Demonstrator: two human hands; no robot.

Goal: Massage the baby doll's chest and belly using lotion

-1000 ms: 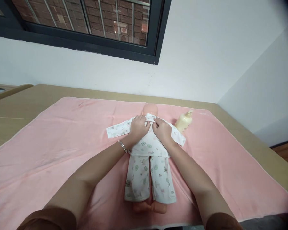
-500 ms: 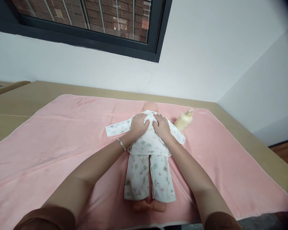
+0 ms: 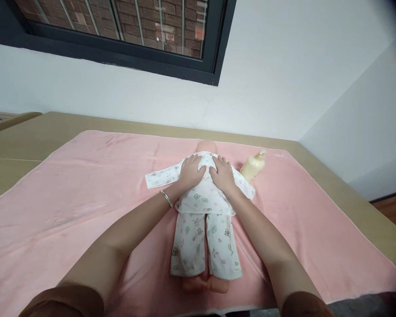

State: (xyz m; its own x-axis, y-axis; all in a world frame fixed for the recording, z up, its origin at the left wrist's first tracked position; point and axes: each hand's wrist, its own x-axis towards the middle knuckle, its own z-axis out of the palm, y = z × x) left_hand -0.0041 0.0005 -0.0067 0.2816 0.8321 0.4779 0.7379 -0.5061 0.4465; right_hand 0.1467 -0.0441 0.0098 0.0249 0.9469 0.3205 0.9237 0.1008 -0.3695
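Observation:
A baby doll in white printed pyjamas lies stretched out, its head at the far end and its feet toward me. Its face is not visible. My left hand rests flat on the left side of its upper body, fingers spread. On the right side lies my right hand, likewise flat with the fingers apart. The thumbs point toward each other, with a strip of the printed top between them. Both doll sleeves reach outward, and a pump bottle of pale yellow stands or lies beside the right sleeve; which, I cannot tell.
Under the doll spreads a pink blanket over a light wooden table. A white wall rises behind it, with a dark-framed window at the upper left. Another wall closes off the right side.
The fingers of both hands have shifted very slightly on the doll's upper body. The doll and the pump bottle keep their places.

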